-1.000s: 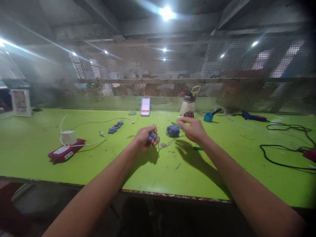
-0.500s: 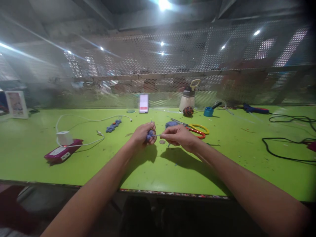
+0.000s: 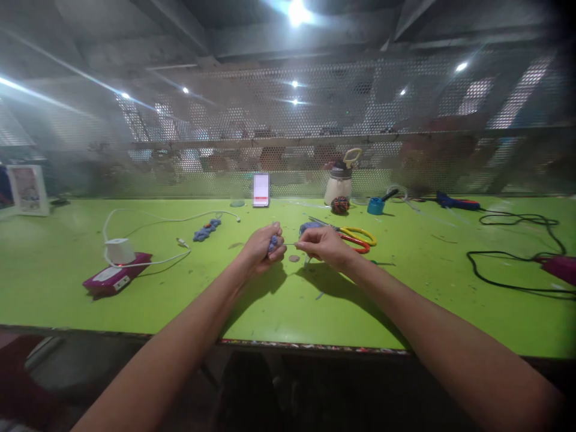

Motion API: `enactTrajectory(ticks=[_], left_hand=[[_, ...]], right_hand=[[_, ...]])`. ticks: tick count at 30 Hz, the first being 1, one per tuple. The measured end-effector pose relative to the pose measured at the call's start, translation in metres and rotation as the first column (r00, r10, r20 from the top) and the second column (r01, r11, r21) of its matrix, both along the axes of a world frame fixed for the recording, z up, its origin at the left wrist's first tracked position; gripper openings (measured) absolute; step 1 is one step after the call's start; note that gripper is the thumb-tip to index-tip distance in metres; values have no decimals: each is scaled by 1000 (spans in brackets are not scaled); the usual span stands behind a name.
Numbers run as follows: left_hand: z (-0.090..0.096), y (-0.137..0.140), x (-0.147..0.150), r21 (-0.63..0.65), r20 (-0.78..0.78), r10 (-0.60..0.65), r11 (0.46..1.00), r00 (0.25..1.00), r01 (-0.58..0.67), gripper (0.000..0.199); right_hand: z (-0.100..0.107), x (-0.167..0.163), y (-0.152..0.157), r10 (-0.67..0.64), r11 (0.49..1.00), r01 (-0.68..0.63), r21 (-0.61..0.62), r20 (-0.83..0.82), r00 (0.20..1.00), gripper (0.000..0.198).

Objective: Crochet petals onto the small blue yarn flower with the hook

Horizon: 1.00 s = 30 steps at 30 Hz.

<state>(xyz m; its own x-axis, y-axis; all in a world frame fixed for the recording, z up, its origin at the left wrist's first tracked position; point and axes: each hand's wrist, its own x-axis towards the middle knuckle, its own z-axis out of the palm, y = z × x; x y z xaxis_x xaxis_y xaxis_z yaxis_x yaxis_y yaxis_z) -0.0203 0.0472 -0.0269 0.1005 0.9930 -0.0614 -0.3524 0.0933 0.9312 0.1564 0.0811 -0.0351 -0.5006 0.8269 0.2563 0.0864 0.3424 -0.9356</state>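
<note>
My left hand [image 3: 264,247] is closed around a small blue-purple knitted or crocheted piece [image 3: 272,242], most of it hidden by the fingers. Fingertips pressed together, my right hand [image 3: 321,243] pinches a thin straight strand [image 3: 290,244] that runs across to this piece; whether it is yarn or a fine tool I cannot tell. Just beyond the right hand lies a bundle of blue yarn [image 3: 308,228], beside scissors [image 3: 360,237] with red and yellow handles. A small flat disc [image 3: 294,258] rests on the table between the hands.
On the green table [image 3: 180,306], a blue braided yarn strip [image 3: 207,230] and a magenta power strip [image 3: 117,275] with a white charger [image 3: 120,251] lie left. Behind stand a phone [image 3: 261,190], a bottle [image 3: 338,185], a dark yarn ball [image 3: 340,205] and a blue container [image 3: 375,206]. Black cable [image 3: 495,285] lies right.
My right hand has shifted slightly right, leaving a little more of the strand showing between the hands. The left hand has closed further over the blue-purple piece. The view has turned slightly.
</note>
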Motion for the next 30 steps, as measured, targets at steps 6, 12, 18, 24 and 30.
enactTrajectory(ticks=[6, 12, 18, 24, 30], left_hand=[[-6, 3, 3, -61, -57, 107, 992, 993, -111, 34], [-15, 9, 7, -93, -120, 103, 989, 987, -114, 46], [-16, 10, 12, -66, -87, 44, 997, 995, -50, 44], [-3, -3, 12, 40, -35, -67, 997, 997, 68, 39], [-3, 0, 4, 96, -122, -26, 995, 992, 38, 38]], right_hand=[[-1, -1, 6, -44, 998, 40, 41, 119, 992, 27], [3, -4, 4, -251, 955, 218, 200, 154, 956, 17], [-11, -23, -10, -251, 961, 219, 169, 202, 947, 15], [-3, -16, -8, -268, 949, 241, 203, 114, 957, 10], [1, -3, 0, -149, 982, 143, 126, 37, 988, 18]])
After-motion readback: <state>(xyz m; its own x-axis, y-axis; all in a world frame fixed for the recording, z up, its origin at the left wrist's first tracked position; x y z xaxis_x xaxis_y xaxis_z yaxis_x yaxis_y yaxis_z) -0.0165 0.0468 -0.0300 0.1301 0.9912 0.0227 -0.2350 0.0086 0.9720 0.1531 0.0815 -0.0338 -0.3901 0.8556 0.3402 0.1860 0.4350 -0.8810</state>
